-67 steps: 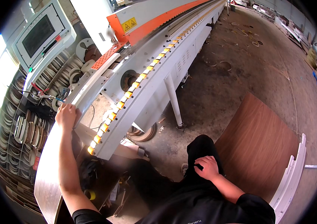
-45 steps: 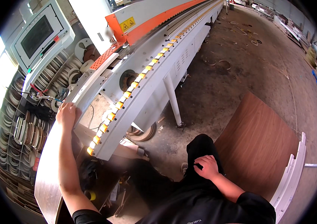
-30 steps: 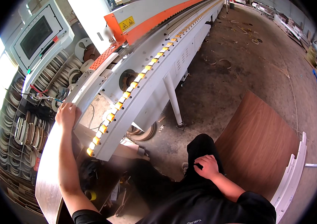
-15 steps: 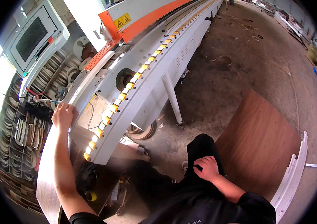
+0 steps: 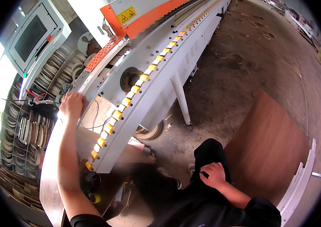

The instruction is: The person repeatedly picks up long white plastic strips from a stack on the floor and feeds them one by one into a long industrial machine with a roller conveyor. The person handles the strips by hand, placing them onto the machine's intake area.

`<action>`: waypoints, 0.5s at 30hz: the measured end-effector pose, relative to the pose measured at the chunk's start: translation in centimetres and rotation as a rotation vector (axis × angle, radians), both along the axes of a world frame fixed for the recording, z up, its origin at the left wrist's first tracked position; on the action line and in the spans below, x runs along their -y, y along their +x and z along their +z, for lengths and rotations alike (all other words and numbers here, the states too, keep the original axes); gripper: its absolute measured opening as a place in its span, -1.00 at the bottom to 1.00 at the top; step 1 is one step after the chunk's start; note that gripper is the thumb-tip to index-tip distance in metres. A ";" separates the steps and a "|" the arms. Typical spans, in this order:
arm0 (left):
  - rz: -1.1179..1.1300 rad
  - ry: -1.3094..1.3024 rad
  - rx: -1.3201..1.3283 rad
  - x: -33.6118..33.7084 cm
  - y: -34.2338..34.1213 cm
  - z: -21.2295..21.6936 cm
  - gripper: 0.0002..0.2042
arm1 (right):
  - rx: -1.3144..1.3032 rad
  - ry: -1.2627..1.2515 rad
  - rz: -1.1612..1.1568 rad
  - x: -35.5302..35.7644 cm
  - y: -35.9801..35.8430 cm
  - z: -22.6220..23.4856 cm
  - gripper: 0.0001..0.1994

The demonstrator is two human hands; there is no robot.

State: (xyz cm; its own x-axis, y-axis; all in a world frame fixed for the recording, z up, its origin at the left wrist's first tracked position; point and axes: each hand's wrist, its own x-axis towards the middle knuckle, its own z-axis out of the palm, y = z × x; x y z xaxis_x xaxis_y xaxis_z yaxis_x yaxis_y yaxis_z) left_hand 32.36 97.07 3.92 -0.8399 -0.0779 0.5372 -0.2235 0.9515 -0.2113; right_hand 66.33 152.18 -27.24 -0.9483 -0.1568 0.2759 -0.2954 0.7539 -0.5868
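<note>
My left hand (image 5: 72, 105) is stretched forward, its fingers bent over the upper edge of a long wood-grain panel (image 5: 50, 181) beside the infeed end of a white and orange machine (image 5: 132, 111). The fingertips are partly hidden behind the back of the hand. A row of yellow and white rollers (image 5: 126, 102) runs along the machine's outer rail, to the right of this hand. My right hand (image 5: 213, 174) rests on my black-trousered thigh (image 5: 210, 153), fingers lightly curved, with nothing visible in it.
A control screen (image 5: 30, 38) hangs at upper left above racks of edging rolls (image 5: 35, 130). A slanting support leg (image 5: 180, 100) stands under the rail. To my right lie a large brown sheet (image 5: 268, 147) and white strips (image 5: 298, 181). A yellow tape roll (image 5: 95, 197) sits low at left.
My left hand has moved a little forward along the machine side. My right hand stays on my thigh. The whole view has shifted slightly.
</note>
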 end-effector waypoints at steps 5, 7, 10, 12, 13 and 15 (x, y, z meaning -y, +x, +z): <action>-0.195 -0.149 0.031 -0.9 -3.0 0.1 -0.73 | -0.029 -0.003 -0.005 -0.1 -0.3 0.4 -0.91; -0.173 -0.018 -0.086 -3.8 -3.6 0.2 -0.72 | -0.035 -0.012 -0.019 -0.4 -0.3 0.3 -0.90; -0.141 0.060 -0.076 -4.9 -4.9 0.0 -0.70 | -0.056 -0.004 -0.021 -0.4 -0.2 0.1 -0.90; -0.160 0.072 -0.092 -4.9 -4.7 -0.2 -0.70 | -0.051 -0.015 -0.036 -0.6 0.3 0.1 -0.90; -0.165 0.075 -0.100 -4.7 -4.5 -0.1 -0.69 | -0.049 -0.024 -0.040 -0.6 0.4 0.2 -0.90; -0.164 0.092 -0.099 -4.4 -4.7 -0.4 -0.69 | -0.046 -0.023 -0.049 -0.6 0.4 0.2 -0.90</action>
